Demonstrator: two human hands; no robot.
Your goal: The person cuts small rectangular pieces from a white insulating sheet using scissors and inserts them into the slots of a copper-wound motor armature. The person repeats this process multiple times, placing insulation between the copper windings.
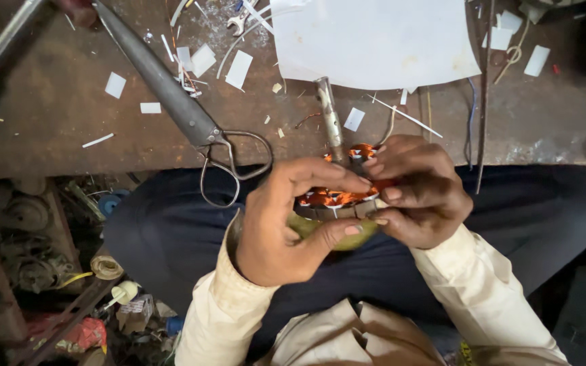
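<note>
Cradling from below, the left hand [286, 227] is closed around a round motor stator [337, 203] with copper windings, held over the lap near the bench edge so both hands reach it. The right hand [415, 193] is pinched shut on its right rim, steadying it. Large shears [171, 95] lie on the workbench [49, 102], far left.

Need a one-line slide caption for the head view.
Both hands, left hand and right hand, grip a copper-wound stator over the lap, large shears on the workbench.
</note>
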